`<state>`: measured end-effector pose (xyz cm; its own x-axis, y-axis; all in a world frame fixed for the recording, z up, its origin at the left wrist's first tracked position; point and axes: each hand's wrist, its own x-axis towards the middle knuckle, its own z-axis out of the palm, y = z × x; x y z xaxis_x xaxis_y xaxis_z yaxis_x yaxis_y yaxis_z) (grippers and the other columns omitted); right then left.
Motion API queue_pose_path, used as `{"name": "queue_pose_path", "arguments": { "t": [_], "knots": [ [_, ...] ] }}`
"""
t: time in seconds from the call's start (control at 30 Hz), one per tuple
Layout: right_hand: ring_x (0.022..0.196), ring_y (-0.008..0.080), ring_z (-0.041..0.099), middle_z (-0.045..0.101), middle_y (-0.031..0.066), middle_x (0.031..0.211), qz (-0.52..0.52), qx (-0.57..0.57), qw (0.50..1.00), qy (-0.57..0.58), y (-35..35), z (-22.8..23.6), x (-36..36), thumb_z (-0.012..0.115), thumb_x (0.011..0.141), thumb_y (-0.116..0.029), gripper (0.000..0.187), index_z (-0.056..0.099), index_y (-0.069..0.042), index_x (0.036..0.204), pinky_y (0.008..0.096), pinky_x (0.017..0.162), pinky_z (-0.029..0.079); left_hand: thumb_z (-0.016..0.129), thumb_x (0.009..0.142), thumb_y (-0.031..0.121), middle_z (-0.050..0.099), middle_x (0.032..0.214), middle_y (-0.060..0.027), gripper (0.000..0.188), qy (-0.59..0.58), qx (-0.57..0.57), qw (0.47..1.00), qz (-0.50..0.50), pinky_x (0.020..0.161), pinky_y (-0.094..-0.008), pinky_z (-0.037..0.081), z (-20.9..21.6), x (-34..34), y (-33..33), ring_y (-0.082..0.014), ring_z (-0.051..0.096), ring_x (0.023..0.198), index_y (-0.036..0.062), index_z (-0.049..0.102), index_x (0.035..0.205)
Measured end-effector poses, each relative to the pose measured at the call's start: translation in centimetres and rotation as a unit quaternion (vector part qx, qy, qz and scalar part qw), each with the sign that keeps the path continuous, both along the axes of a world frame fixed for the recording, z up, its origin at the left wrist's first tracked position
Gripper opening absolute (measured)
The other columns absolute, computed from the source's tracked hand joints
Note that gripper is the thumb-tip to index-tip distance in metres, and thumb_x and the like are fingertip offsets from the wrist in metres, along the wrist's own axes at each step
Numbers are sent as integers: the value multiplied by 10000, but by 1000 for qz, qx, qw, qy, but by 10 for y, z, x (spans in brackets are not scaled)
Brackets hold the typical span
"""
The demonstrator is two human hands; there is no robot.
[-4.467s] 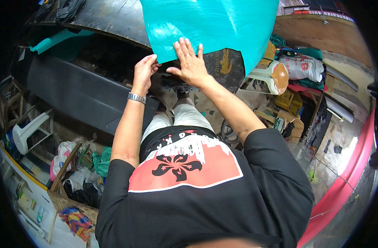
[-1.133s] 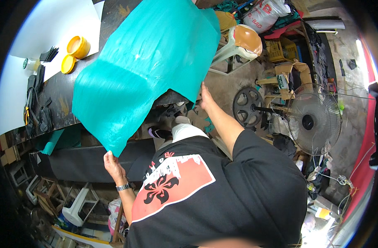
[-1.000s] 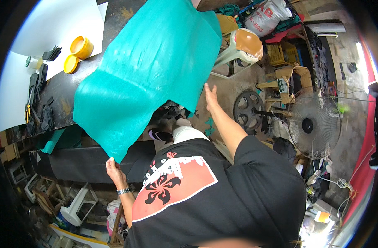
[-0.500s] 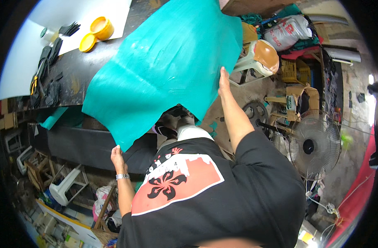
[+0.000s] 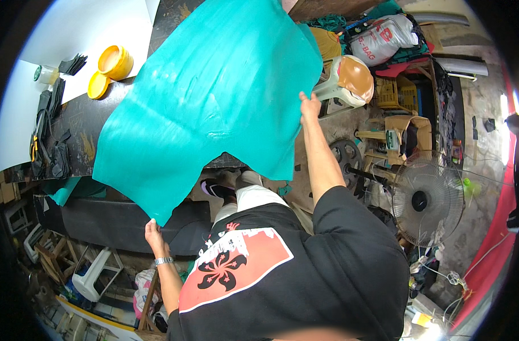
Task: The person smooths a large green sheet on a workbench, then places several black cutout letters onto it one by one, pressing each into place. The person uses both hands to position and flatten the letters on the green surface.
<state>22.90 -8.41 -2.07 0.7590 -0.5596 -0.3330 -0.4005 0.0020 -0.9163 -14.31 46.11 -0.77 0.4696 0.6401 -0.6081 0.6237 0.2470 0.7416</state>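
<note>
A large teal leather hide [image 5: 208, 102] with an irregular outline lies across the dark worktable [image 5: 77, 116] and hangs over its near edge. My left hand [image 5: 155, 237] pinches a pointed lower corner of the hide. At the right edge of the hide, my right hand [image 5: 309, 108] grips the border between thumb and fingers. Between the two hands the near edge curves inward, leaving a notch above my legs. Low ripples and a few shiny creases cross its surface.
On the table's left stand a yellow tub [image 5: 115, 61], its yellow lid [image 5: 98, 84] and black strips [image 5: 43, 128]. A plastic stool [image 5: 334, 94] with a tan cushion stands to the right. Further right is a standing fan [image 5: 421, 200]. A black padded bench [image 5: 123, 224] runs below the table.
The hide's near corner and my left hand have moved lower and slightly left in the view. More of the notch edge shows, and the whole view has shifted a little. Both hands keep their hold.
</note>
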Motion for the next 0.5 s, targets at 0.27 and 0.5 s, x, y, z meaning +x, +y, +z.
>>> {"name": "queue_pose_path", "arguments": {
  "t": [0.27,0.5],
  "knots": [
    [1061,379,654,674,275,1134,-3,-322,945,-56,1,45,65,690,883,-256,443,639,59,1189,441,941,479,627,981,268,632,839,63,164,47,-36,998,6,651,-216,365,2,41,-28,-38,525,737,107,656,984],
    [1431,422,316,283,261,1568,53,-182,955,229,4,1,33,357,944,-706,840,296,-126,1548,518,1156,267,622,986,247,640,897,28,172,-13,-60,998,7,689,-221,418,-6,65,-35,-57,556,789,78,654,995]
  ]
}}
